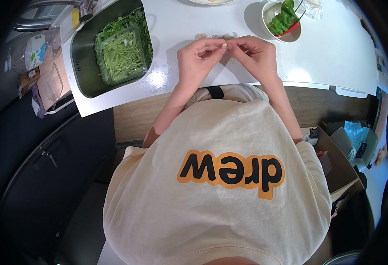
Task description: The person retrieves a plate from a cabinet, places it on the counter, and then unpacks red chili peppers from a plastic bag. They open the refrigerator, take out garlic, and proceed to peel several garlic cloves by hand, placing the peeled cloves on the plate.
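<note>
A small pale piece, probably a garlic clove [224, 45], is pinched between the fingertips of both my hands above the white counter [329, 56]. My left hand [197, 58] grips it from the left with thumb and forefinger. From the right, the thumb and fingertips of my right hand [257, 54] meet on the same piece. Papery scraps that look like garlic skin [201, 36] lie on the counter just beyond my fingers, partly hidden by them. Small crumbs or bits of peel also show on the surface beneath my hands.
A sink [84, 76] at left holds a clear plastic box of cut green stems [122, 56] on leafy greens [114, 31], below a metal faucet [33, 25]. At back right, a white bowl [291, 38] holds green peppers [281, 21] and a red chili [288, 29]. A plate [210, 2] stands behind.
</note>
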Available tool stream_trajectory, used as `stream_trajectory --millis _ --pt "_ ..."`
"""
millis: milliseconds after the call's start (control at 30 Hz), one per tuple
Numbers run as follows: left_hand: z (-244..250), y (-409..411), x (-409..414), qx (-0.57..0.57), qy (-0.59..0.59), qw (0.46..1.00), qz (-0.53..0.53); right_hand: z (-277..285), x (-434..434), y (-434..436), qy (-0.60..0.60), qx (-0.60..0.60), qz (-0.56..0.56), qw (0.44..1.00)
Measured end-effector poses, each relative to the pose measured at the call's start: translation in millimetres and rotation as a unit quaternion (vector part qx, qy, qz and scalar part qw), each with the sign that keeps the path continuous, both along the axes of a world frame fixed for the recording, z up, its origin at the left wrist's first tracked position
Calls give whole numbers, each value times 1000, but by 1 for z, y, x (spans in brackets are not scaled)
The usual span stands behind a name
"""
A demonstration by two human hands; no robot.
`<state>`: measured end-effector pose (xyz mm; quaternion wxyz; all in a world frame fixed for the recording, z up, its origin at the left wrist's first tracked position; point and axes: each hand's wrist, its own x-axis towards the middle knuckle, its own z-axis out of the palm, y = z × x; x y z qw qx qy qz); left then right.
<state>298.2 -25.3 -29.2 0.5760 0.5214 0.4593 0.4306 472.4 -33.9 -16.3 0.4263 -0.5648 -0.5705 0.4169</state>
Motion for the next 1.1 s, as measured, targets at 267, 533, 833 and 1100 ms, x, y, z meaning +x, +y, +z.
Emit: stream_trajectory --millis 267,533,833,1100 --pt "-1 -1 0 -26 -48 999 2 -1 2 -1 56 -28 -4 998" --pt "4 2 -1 -32 -120 992 -17 7 -9 -3 87 -65 -27 994" --pt "6 5 -7 -123 -212 968 58 3 -2 -3 -22 -36 -55 998" --pt "5 4 -6 -64 -147 987 17 -5 7 -2 -77 36 -22 996"
